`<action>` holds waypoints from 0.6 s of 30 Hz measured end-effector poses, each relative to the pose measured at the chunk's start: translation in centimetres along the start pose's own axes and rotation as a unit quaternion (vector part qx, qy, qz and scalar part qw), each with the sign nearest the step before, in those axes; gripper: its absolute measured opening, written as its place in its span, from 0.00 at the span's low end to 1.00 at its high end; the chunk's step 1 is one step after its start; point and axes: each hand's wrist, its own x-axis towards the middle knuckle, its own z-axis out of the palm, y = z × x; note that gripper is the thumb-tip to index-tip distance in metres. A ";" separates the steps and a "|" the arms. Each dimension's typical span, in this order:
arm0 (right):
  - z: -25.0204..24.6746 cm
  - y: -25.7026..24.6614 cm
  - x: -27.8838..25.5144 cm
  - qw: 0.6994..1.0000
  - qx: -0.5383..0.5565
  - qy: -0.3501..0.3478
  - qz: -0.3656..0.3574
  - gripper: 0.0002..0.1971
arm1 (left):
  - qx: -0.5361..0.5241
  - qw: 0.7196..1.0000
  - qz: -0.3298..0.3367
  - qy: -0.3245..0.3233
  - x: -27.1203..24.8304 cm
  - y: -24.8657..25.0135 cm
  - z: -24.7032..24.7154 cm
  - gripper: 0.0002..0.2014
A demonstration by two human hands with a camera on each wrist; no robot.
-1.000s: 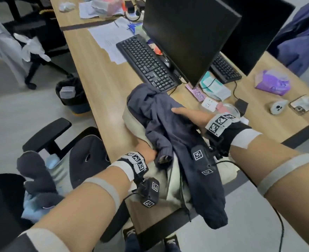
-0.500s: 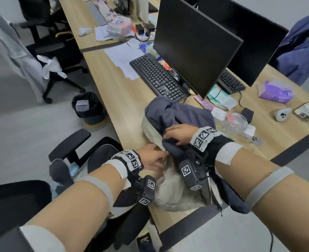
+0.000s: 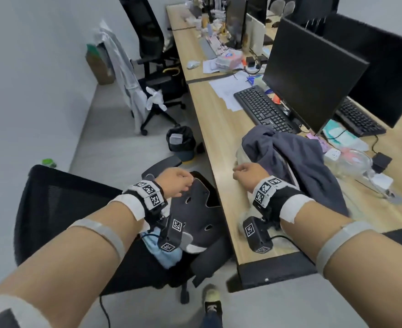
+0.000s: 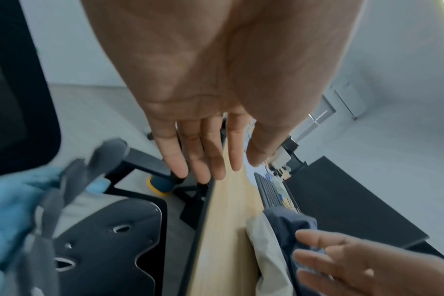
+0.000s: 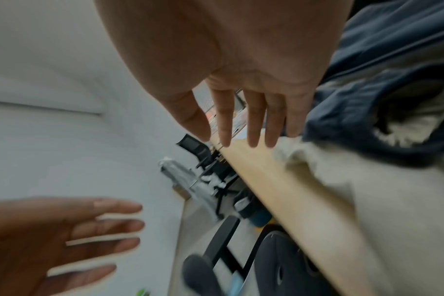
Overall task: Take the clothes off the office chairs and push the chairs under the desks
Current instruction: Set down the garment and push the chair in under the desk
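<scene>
A dark blue garment (image 3: 297, 157) lies piled on a beige one (image 3: 240, 156) on the wooden desk (image 3: 221, 129), in front of the keyboard. My right hand (image 3: 247, 172) hovers just left of the pile, fingers straight (image 5: 251, 132), holding nothing. My left hand (image 3: 176, 183) is above the near black chair's seat (image 3: 195, 209), also empty with straight fingers (image 4: 203, 160). A light blue and grey cloth (image 3: 162, 247) lies on that seat, partly hidden by my left wrist. A second office chair (image 3: 152, 55) farther along the desk has a pale coat (image 3: 124, 74) hanging from it.
A black bin (image 3: 181, 140) stands on the floor by the desk edge between the two chairs. Monitors (image 3: 311, 74), a keyboard (image 3: 264, 110), papers and small items cover the desk. A cardboard box (image 3: 100, 65) stands by the wall. My shoe (image 3: 211, 301) is beside the near chair's base.
Both hands have let go of the clothes pile on the desk and drawn back to the left. The head view has swung left, so the far chair with the coat shows.
</scene>
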 end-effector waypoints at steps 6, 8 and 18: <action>7.3 -5.5 -7.5 0.987 0.042 -0.150 -0.032 0.14 | 0.113 0.980 0.003 0.165 -9.0 -3.9 -9.4 0.07; 9.6 -7.7 -9.3 0.980 0.055 -0.187 -0.035 0.16 | 0.129 0.970 -0.016 0.207 -11.3 -5.8 -12.7 0.06; 25.3 -17.4 -13.6 0.945 0.102 -0.306 0.045 0.14 | 0.168 0.940 -0.069 0.290 -13.8 -19.8 -27.6 0.32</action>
